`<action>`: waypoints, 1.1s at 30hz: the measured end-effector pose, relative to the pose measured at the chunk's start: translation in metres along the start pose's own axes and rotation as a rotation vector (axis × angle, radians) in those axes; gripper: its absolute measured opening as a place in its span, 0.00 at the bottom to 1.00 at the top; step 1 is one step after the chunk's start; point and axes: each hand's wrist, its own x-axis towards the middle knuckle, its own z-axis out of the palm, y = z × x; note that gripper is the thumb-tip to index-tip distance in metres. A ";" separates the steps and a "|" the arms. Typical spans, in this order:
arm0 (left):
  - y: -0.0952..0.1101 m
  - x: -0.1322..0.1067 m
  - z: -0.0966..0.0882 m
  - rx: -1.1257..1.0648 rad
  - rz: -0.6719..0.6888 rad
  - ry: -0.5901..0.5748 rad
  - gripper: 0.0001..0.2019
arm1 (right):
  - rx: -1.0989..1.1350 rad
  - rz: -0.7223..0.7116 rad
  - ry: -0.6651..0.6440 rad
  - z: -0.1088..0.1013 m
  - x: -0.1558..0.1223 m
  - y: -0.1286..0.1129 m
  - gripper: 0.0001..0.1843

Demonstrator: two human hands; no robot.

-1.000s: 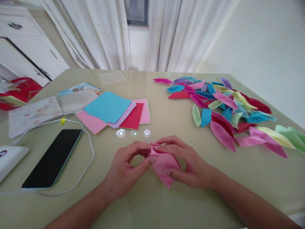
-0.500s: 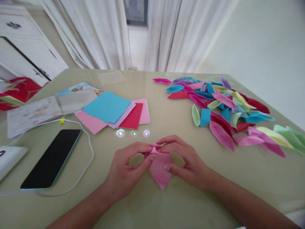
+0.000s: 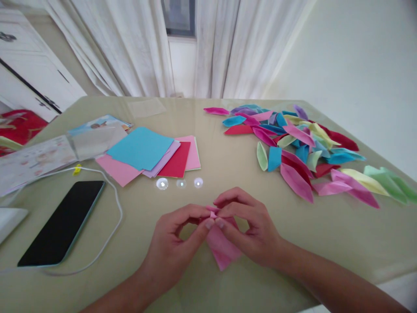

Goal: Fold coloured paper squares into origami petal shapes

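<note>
A piece of pink folded paper (image 3: pixel 222 247) is held low over the near middle of the table, one corner pointing toward me. My left hand (image 3: pixel 177 241) pinches its top edge from the left between thumb and forefinger. From the other side my right hand (image 3: pixel 249 228) grips the same top edge, its thumb tip close beside the left thumb. A small folded tip of paper shows between the fingertips. Part of the paper's upper edge is hidden behind the fingers.
Square coloured sheets (image 3: pixel 140 148) lie in a stack at left centre. Many folded paper pieces (image 3: pixel 298 176) are heaped on the right. A black phone (image 3: pixel 61 224), a white cable (image 3: pixel 120 208) and a printed booklet (image 3: pixel 35 163) lie on the left of the table (image 3: pixel 182 121).
My right thumb has moved up and left to the paper's top edge, beside my left thumb. The view has shifted slightly, so the table's things sit further left.
</note>
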 end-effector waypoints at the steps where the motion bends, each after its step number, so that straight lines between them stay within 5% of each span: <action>1: -0.001 0.000 0.001 -0.053 -0.045 -0.003 0.05 | -0.008 -0.003 -0.001 0.000 0.000 0.001 0.05; 9: -0.002 0.001 0.005 -0.294 -0.136 -0.019 0.04 | -0.031 -0.011 -0.030 0.001 -0.001 0.002 0.06; 21: 0.001 0.004 0.001 -0.094 -0.138 0.145 0.11 | 0.118 0.202 0.034 0.007 -0.003 0.010 0.07; 25: -0.001 0.010 -0.001 -0.188 -0.206 0.104 0.16 | 0.143 0.208 0.039 0.008 -0.005 0.014 0.06; 33: -0.003 0.015 -0.006 -0.183 -0.216 0.021 0.06 | 0.238 0.285 -0.022 0.005 -0.003 0.017 0.13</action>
